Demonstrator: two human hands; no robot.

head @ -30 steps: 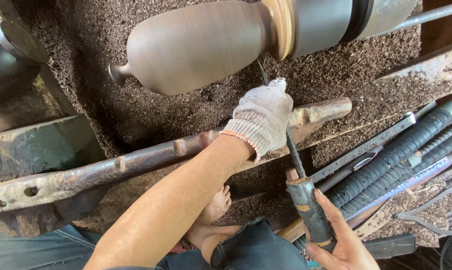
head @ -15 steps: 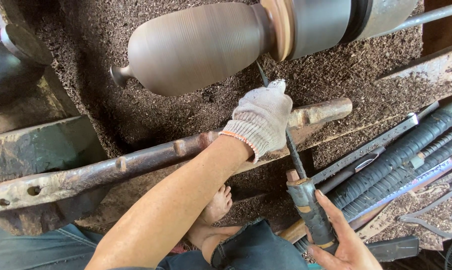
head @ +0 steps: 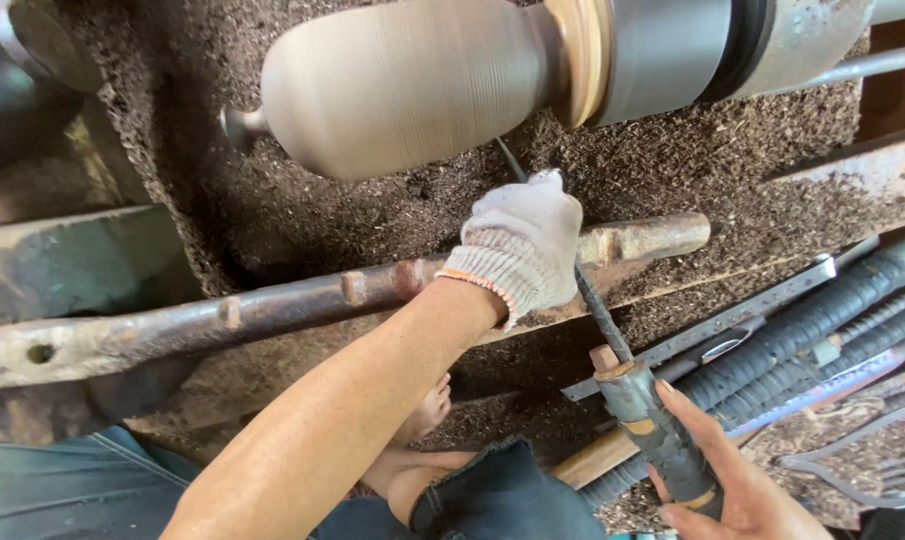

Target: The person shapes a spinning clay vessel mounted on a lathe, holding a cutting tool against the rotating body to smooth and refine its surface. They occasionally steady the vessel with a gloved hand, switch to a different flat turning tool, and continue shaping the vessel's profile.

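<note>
Nothing moved: gloved left hand (head: 525, 243) still steadies chisel (head: 600, 318)

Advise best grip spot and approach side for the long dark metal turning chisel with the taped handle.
Grip the long dark metal turning chisel at its thick taped handle, coming from the near side, as the bare right hand does. Its tip points at the turning grey-brown wooden workpiece; the gloved left hand steadies the shaft on the rusty rest bar.

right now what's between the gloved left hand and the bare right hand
In the head view, the chisel's dark metal shaft spans the gap from the gloved left hand to the right hand on its handle.
</note>
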